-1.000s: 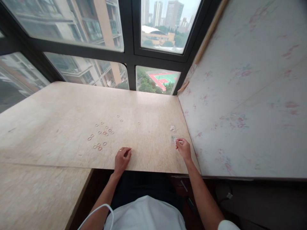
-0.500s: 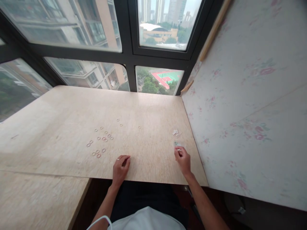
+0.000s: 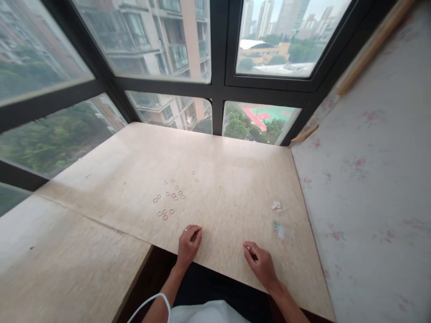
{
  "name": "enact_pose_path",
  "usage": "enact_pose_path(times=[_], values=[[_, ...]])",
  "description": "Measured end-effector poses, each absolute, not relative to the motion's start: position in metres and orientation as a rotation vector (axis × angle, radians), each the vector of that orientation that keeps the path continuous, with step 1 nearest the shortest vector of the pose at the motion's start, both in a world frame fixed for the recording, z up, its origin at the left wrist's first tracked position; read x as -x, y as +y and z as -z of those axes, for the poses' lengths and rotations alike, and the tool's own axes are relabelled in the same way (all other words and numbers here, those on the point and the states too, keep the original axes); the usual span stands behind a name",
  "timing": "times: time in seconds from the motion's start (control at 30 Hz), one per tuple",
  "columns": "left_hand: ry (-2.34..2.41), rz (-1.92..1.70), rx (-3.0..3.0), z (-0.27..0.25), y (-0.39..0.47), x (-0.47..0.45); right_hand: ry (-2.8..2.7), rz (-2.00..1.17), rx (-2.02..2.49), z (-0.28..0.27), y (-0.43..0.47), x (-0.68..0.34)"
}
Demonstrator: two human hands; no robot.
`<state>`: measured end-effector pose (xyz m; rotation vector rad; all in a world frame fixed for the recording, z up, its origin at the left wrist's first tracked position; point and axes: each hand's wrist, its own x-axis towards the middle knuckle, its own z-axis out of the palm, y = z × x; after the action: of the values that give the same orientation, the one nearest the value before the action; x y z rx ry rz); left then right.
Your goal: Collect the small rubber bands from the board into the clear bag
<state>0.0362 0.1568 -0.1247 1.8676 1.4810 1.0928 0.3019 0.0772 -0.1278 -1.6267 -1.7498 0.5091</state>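
Observation:
My left hand (image 3: 189,246) rests near the front edge of the counter, thumb and fingers pinched together. A small ring shows on one of its fingers; whatever the pinch holds is too small to make out. Farther right, my right hand (image 3: 261,264) is also closed in a pinch, with a tiny pale bit at its fingertips that I cannot name. Several small thin rings lie scattered left of and beyond my left hand, among them a reddish ring (image 3: 165,217). A lone pale ring (image 3: 221,188) lies farther right. Beyond my right hand is a clear plastic packet (image 3: 279,229).
Small white scraps (image 3: 276,205) lie behind the packet. The pale marbled counter (image 3: 232,166) runs to dark-framed windows (image 3: 217,112) at the back. A flowered wall (image 3: 363,188) bounds the right side. A lower-left counter section (image 3: 67,264) continues towards me.
My right hand has moved away from the clear packet, leftward and nearer to me. My left hand stays pinched in about the same place. The view has turned left.

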Motion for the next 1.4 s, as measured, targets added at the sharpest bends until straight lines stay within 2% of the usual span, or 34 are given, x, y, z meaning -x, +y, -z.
enact_pose_path(times=[0.43, 0.7, 0.83, 1.1, 1.4], values=[[1.388, -0.971, -1.59, 0.103, 0.157, -0.015, -1.642, -0.451, 1.731, 0.131, 0.088, -0.301], [1.891, -1.168, -1.317, 0.082, 0.203, 0.064, -1.588, -0.501, 1.734, 0.131, 0.088, -0.302], [2.099, -0.969, -1.525, 0.073, 0.247, 0.086, -1.511, -0.616, 1.737, 0.132, 0.087, -0.304], [2.125, -0.139, -2.018, 0.074, 0.307, 0.088, -1.352, -0.797, 1.708, 0.127, 0.087, -0.305], [2.07, -0.074, -2.115, 0.075, 0.322, 0.083, -1.252, -0.878, 1.706, 0.126, 0.087, -0.304]])
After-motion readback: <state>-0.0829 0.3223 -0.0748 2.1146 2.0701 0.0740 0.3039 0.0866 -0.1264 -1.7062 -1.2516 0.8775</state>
